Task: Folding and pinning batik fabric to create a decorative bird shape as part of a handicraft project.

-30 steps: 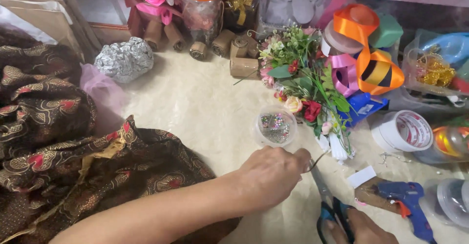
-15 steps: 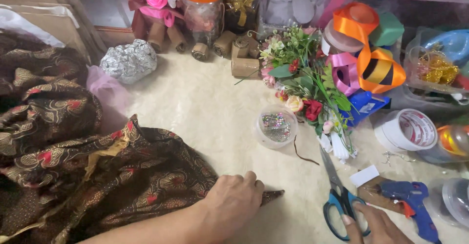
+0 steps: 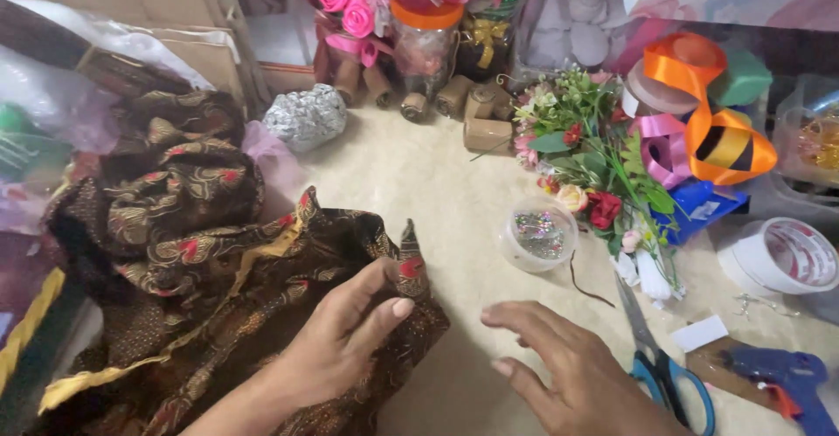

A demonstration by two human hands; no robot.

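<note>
The left hand (image 3: pixel 336 349) is lying flat on the dark patterned cloth (image 3: pixel 201 261), its fingers (image 3: pixel 384 309) pressing down on the cloth's pointed corner, loosely spread and not pinching it. The right hand (image 3: pixel 577 375) is hovering just right of that corner, over the bare counter (image 3: pixel 419 183), fingers apart and holding nothing. The cloth is sprawling in folds to the left of the corner, bunched and not laid out flat; only the part under the left hand is looking smoothed. I judge the work on it is barely begun: no cut shows in the fabric from here. The scissors (image 3: pixel 664 357) are lying untouched further right of the corner, beyond the right hand, with a blue glue gun (image 3: pixel 778 379) past them. Above and right of the corner a small tub of glitter (image 3: pixel 537 235) is sitting beside a posy of flowers (image 3: pixel 594 156).
</note>
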